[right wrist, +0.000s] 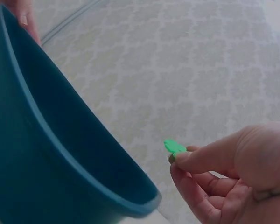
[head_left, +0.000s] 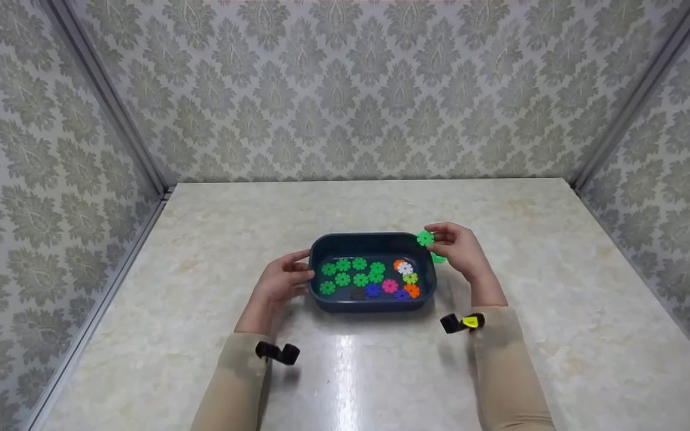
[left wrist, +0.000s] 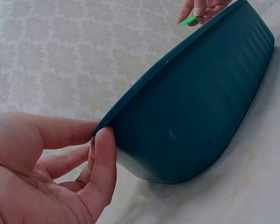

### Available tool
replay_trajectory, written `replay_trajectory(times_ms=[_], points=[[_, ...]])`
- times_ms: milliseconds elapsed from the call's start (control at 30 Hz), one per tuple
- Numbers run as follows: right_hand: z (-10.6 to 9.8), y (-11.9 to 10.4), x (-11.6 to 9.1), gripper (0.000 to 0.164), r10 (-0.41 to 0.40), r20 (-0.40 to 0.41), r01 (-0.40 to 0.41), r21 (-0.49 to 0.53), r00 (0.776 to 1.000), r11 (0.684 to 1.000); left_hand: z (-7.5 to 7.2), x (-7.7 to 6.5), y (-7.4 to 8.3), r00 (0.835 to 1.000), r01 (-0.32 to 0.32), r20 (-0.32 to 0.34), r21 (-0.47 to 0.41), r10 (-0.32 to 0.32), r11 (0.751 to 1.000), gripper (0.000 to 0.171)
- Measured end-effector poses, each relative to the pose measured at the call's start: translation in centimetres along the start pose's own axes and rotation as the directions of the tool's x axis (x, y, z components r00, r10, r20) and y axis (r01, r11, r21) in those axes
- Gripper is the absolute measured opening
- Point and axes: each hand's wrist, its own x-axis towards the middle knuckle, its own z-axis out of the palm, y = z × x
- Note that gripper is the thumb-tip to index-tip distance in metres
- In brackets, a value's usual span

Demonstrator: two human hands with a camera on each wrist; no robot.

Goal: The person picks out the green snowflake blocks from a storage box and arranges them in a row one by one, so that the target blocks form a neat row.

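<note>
A dark blue plastic basin (head_left: 375, 307) stands on the table. My left hand (head_left: 278, 280) pinches its left rim, thumb and finger meeting at the edge in the left wrist view. Over the right back corner, my right hand (head_left: 463, 250) pinches a green snowflake disc (head_left: 425, 238) between thumb and fingertips. In the right wrist view this green disc (right wrist: 173, 145) is tilted, just outside the rim. Another green piece (head_left: 438, 258) shows beside the basin's right wall, partly hidden by the hand. Several green discs (head_left: 360, 279) lie spread over the left and middle of the basin floor.
Toward the basin's right end lie a pink disc (head_left: 390, 286), a white disc (head_left: 405, 269), a yellow-green disc (head_left: 410, 278), an orange disc (head_left: 411, 291) and a blue disc (head_left: 372, 290). The pale marbled table (head_left: 231, 215) meets patterned walls (head_left: 345, 90) at the back and sides.
</note>
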Motion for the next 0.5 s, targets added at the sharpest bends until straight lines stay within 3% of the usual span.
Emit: replay_trajectory(times_ms=[200, 500], points=[[-1.2, 1.0, 0.1, 0.046, 0.059, -0.049, -0.057, 0.044, 0.997, 0.997, 0.0, -0.1, -0.1, 1.000, -0.018, 0.005, -0.005, 0.018, 1.000, 0.058], [-2.7, 3.4, 0.8, 0.047, 0.151, -0.125, -0.148, 0.029, 0.981, 0.989, 0.1, -0.1, 0.0, 1.000, -0.014, 0.000, 0.004, 0.014, 1.000, 0.058]])
